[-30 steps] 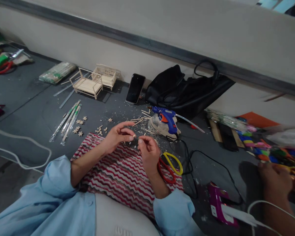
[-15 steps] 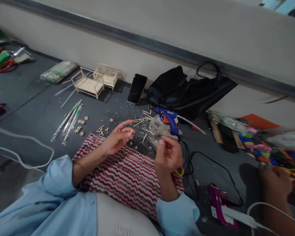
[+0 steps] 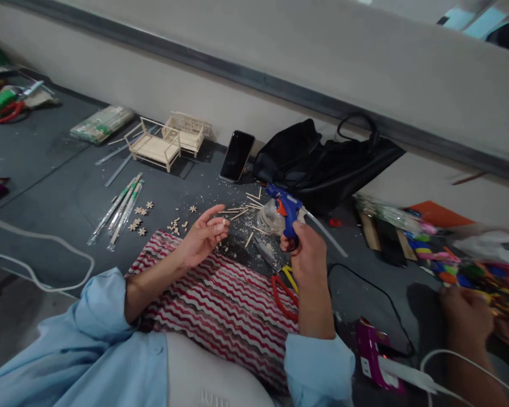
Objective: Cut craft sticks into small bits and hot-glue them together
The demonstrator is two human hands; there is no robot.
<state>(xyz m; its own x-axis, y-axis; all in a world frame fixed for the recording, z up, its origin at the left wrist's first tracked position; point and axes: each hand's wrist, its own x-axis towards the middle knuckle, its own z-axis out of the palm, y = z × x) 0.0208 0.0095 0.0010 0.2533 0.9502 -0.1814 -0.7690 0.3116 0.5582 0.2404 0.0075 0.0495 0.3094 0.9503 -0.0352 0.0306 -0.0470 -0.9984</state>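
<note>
My right hand (image 3: 309,251) is closed around the handle of a blue glue gun (image 3: 290,204) with an orange trigger. A clear glue stick (image 3: 324,232) sticks out of its back end. The gun's front is above a clear rounded plastic object (image 3: 269,217). My left hand (image 3: 197,240) pinches a tiny pale wooden piece (image 3: 225,223) between thumb and fingertip, above the edge of a red striped cloth (image 3: 212,305). Small wooden flower shapes (image 3: 141,211) and little wooden bits (image 3: 176,226) lie left of it. Thin wooden sticks (image 3: 240,213) are scattered beyond my hands.
Miniature wooden furniture (image 3: 155,148) and a phone (image 3: 237,155) stand near the wall, beside a black bag (image 3: 322,164). A tool with red and yellow handles (image 3: 283,297) lies by my right wrist. Another person's hand (image 3: 466,316) is at right, near a purple power strip (image 3: 375,356).
My right hand has moved slightly right and taken hold of the glue gun's handle. My left hand stays nearly in place with the tiny wooden piece.
</note>
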